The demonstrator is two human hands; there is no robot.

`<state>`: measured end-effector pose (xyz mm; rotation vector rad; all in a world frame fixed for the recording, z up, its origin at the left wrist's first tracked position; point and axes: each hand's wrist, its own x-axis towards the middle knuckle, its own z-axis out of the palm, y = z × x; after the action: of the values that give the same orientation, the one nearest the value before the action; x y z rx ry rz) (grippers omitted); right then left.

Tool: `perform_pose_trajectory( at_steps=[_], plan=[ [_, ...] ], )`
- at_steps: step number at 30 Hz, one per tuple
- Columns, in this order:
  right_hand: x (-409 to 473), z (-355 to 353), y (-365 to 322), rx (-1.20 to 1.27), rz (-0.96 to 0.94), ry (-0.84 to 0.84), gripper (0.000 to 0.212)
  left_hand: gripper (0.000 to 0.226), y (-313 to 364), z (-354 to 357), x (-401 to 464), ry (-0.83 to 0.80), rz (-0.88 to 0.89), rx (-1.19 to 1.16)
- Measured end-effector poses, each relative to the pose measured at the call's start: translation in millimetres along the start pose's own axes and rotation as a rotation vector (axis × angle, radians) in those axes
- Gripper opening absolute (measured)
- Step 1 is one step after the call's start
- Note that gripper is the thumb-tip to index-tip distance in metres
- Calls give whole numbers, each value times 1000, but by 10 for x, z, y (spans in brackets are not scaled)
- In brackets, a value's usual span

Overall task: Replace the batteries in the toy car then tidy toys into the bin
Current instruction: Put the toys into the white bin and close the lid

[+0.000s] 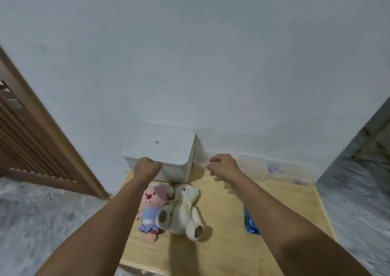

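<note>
A white lidded bin (168, 147) stands against the wall at the back of the wooden table (228, 244). My left hand (146, 167) is closed over the front left edge of the bin's lid. My right hand (223, 166) hovers with curled fingers just right of the bin, beside its right wall; whether it grips anything is unclear. In front of the bin lie a pink plush toy (150, 210) in blue clothes and a white teddy bear (182, 210), touching each other. A shiny blue object (250, 223) lies partly under my right forearm.
A translucent plastic container (253, 167) stands against the wall right of the bin. A brown slatted wooden door (31, 140) is on the left. Grey marbled floor (42, 218) surrounds the small table on both sides.
</note>
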<state>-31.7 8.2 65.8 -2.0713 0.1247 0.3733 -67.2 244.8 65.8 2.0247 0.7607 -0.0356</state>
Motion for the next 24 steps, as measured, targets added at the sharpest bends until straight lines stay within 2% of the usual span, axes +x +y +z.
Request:
perform_pose_trajectory(
  at_steps=[3, 6, 13, 18, 24],
  plan=[
    [76, 286, -239, 88, 92, -15, 9, 30, -63, -257, 262, 17, -194, -298],
    [178, 594, -382, 191, 190, -14, 25, 55, -135, -462, 577, 6, -287, -466],
    [345, 980, -616, 176, 314, 22, 33, 30, -160, -776, 1018, -122, -281, -454],
    [454, 1082, -709, 47, 359, 118, 18, 48, -149, -884, 1217, -190, -295, -464],
    [480, 1052, -860, 17, 408, 146, 15, 59, -73, -894, 1274, -302, -343, -510]
  ],
)
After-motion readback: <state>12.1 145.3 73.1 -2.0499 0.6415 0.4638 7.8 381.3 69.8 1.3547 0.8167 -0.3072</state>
